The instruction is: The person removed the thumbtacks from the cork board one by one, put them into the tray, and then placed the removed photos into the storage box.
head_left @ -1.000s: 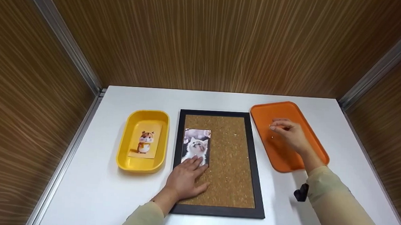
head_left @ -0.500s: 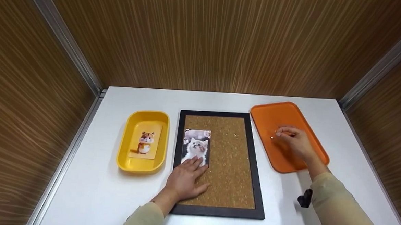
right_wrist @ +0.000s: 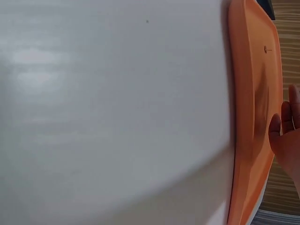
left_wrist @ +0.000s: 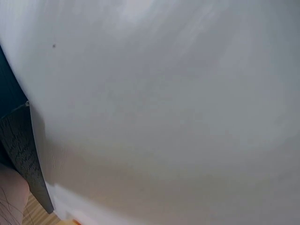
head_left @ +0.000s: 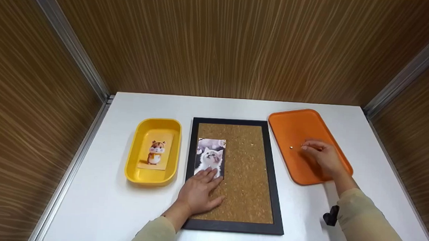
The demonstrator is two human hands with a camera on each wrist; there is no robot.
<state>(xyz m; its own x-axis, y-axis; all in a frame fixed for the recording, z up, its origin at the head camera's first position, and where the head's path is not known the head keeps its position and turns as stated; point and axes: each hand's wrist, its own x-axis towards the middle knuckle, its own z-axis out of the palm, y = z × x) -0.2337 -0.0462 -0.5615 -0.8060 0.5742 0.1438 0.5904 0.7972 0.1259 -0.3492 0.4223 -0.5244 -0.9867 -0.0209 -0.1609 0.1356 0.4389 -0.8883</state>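
My left hand [head_left: 200, 193] lies flat with spread fingers on a black-framed corkboard [head_left: 249, 199], its fingertips on the lower part of a kitten photo card [head_left: 211, 155]. The card lies along the board's left side; its lower end is covered. Over the orange tray [head_left: 291, 121] on the right, my right hand [head_left: 322, 155] brings thumb and fingertips together, seemingly pinching a tiny thumbtack that is hard to make out. Left of those fingertips, another thumbtack [head_left: 291, 147] rests on the tray. The right wrist view catches only part of the right hand [right_wrist: 288, 136], at the edge.
A yellow tray [head_left: 131, 171] with a hamster card [head_left: 155, 154] in it stands left of the board. Small pale specks, perhaps pins, dot the cork's right half. Wood-grain panels [head_left: 218, 43] enclose the white table [head_left: 89, 202] at the back and sides.
My right hand has drifted right and slightly toward me above the orange tray, away from the thumbtack lying there. The left hand and the kitten card have stayed put.
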